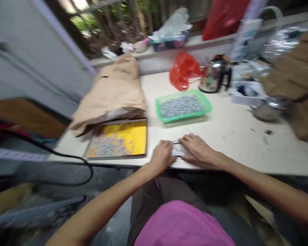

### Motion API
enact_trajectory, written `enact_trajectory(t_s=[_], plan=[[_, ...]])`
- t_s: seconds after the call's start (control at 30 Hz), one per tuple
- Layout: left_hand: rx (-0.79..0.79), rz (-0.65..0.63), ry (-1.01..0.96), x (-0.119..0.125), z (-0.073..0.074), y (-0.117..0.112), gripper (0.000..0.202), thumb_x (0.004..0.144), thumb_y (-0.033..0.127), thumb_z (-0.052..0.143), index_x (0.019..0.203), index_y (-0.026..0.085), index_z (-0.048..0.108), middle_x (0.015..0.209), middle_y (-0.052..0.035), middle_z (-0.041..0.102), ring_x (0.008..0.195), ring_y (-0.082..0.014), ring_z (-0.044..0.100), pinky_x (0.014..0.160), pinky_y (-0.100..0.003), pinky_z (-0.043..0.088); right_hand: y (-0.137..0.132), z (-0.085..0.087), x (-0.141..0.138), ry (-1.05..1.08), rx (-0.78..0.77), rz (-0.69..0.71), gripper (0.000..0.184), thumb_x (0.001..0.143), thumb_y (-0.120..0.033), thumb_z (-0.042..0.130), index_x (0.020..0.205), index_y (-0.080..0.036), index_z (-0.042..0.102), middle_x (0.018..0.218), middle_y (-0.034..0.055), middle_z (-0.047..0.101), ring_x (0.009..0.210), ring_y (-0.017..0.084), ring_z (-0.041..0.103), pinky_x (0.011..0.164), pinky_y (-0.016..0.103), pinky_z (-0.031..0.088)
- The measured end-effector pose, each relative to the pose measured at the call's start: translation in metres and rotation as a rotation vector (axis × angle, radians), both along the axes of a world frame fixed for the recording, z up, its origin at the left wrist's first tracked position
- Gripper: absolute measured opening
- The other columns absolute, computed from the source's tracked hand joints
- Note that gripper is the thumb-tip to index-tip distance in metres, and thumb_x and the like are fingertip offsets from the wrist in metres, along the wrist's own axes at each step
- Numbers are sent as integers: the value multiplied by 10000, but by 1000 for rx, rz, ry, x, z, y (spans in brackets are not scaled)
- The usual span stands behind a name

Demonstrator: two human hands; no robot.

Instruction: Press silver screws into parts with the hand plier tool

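Observation:
Close to the table's front edge, my left hand (162,155) and my right hand (195,147) face each other. Between them lies a small whitish rectangular piece (178,149) with dark edges, low on the tabletop. My left fingers are curled around its left end, and my right fingers and thumb grip its right end. Blur hides its exact kind and any marks on it. Just beyond the hands stands a green plastic tray (163,119) full of thin silvery metal pins. To the left, a shallow yellow-bottomed tray (140,135) holds a scattered heap of similar pins.
A large brown paper sack (115,85) lies behind the yellow tray. At the back are a red plastic bag (182,70), a metal kettle (213,76) and a white box (246,97). A glass pot (269,109) and brown packaging (295,68) stand at right.

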State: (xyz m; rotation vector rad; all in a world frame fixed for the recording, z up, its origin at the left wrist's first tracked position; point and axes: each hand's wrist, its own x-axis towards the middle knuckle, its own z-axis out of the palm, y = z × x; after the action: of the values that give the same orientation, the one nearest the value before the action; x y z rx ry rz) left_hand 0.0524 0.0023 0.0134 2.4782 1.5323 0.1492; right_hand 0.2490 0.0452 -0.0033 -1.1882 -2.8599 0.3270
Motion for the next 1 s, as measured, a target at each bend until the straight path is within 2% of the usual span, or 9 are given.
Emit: enact_trajectory(t_s=[0.07,0.13,0.2,0.3,0.4,0.5,0.7,0.9,1.0], plan=[[-22,-87,32,5,-6,11,450,764,358,714,1138,159,564,1150,-123,619,1059,-261,545,868,-367,467,1,-14,2,10,52,10,491,769,-398,662,1180,-157,547,1096,140,579,978,292,498,811,391,395],[-50,-109,77,4,-12,21,547,783,415,686,1220,136,514,1147,-126,613,1040,-264,542,849,-372,472,6,-28,3,33,92,18,494,777,-403,647,1186,-147,545,1088,150,582,961,297,505,798,393,404],[-59,-120,110,3,-15,26,592,788,432,670,1250,107,493,1132,-131,607,1025,-273,536,818,-374,474,8,-33,3,33,107,14,496,783,-438,642,1167,-135,558,1064,155,586,942,300,515,776,387,407],[-47,-149,128,5,-15,27,503,787,392,665,1177,97,548,1099,-135,603,1017,-281,530,779,-372,474,2,-23,1,-22,85,17,404,819,-471,619,1053,-142,607,978,137,600,902,286,538,754,372,398],[-48,-197,127,6,-14,28,289,820,322,622,1036,129,616,1039,-122,613,996,-266,536,756,-358,468,-5,-7,-6,-76,43,-16,286,877,-412,581,953,-142,631,927,118,612,895,262,562,757,350,386],[-65,-216,135,7,-14,30,189,879,290,545,970,149,632,992,-103,625,977,-248,541,742,-347,459,-9,0,-15,-115,-24,-70,235,927,-342,532,899,-134,639,872,98,628,843,219,584,738,315,376],[-85,-215,151,9,-13,32,222,914,334,510,937,154,638,966,-97,632,959,-240,543,752,-335,453,-13,-9,-12,-74,23,-90,277,952,-364,495,926,-132,645,880,88,623,837,196,570,732,304,355],[-43,-109,125,11,-8,40,302,881,404,558,1019,144,623,1006,-117,631,977,-259,555,789,-352,481,15,0,4,16,24,-18,400,895,-490,556,1091,-149,630,979,93,593,909,208,514,763,308,343],[24,-18,74,15,-16,29,314,872,327,580,1114,127,593,1132,-146,615,1074,-281,549,866,-397,485,32,4,4,2,-25,22,302,949,-373,501,1083,-139,637,980,97,597,906,194,510,771,299,338]])
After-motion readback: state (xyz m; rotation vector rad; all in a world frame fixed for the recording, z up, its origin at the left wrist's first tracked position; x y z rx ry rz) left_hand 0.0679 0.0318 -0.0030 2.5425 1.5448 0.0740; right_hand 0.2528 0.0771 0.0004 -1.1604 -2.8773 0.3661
